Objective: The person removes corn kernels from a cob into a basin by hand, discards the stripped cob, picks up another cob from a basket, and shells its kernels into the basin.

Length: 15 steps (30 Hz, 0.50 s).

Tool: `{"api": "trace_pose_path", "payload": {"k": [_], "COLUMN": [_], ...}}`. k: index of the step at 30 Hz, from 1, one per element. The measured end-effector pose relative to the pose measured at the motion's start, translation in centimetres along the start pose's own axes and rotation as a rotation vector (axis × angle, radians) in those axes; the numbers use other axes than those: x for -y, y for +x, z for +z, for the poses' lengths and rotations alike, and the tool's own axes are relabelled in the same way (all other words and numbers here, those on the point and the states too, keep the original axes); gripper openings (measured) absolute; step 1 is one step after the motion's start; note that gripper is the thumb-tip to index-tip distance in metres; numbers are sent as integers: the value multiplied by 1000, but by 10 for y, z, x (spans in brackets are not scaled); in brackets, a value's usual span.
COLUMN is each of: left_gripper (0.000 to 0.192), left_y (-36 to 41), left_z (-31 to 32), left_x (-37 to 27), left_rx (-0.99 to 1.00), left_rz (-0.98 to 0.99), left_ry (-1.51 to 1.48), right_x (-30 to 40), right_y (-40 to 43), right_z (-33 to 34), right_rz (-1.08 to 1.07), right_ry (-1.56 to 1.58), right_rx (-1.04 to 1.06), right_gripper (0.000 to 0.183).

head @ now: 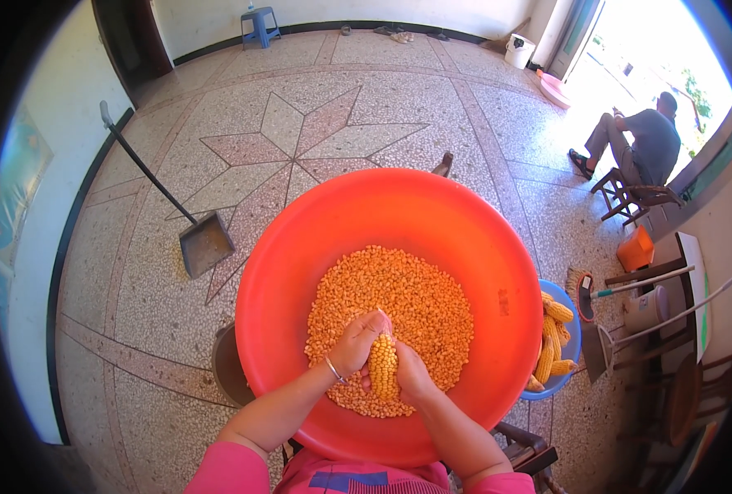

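Between my two hands is an ear of corn (383, 369), its yellow kernels still on the lower part and a bare pinkish stretch of cob at the far end. My left hand (354, 346) grips it near that bare end, with a bracelet on the wrist. On the other side, my right hand (414, 373) closes around the kernel-covered part. Both hands are over a large red plastic basin (464, 216). Loose corn kernels (396, 278) cover the basin's bottom beneath them.
Right of the basin stands a blue tub (572, 346) holding several corn ears (549, 346). A dark bucket (227, 364) is partly hidden at left. A long-handled dustpan (207, 244) rests on the terrazzo floor. Brooms, chairs and a seated person (650, 142) are at right, near the doorway.
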<state>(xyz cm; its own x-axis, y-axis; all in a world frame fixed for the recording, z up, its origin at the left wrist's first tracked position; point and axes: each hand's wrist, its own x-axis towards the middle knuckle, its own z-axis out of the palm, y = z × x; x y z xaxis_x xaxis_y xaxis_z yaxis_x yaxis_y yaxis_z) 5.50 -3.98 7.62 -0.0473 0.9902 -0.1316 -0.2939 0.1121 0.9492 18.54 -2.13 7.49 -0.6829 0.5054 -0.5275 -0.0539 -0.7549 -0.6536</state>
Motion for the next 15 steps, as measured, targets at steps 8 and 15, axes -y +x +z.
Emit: {"api": "trace_pose_path", "payload": {"k": [8,15], "left_gripper": [32,33], "left_y": [-2,-3], "left_z": [0,4], "left_x": [0,3], "left_rx": [-66,-77], "left_rz": [110,130], "left_ry": [256,148], "right_x": [12,-5], "right_y": [-5,3], "right_z": [12,-4], "right_rz": [-121,-177], "right_ry": [-181,-177], "right_rx": [70,-11], "right_gripper": [55,50]}}
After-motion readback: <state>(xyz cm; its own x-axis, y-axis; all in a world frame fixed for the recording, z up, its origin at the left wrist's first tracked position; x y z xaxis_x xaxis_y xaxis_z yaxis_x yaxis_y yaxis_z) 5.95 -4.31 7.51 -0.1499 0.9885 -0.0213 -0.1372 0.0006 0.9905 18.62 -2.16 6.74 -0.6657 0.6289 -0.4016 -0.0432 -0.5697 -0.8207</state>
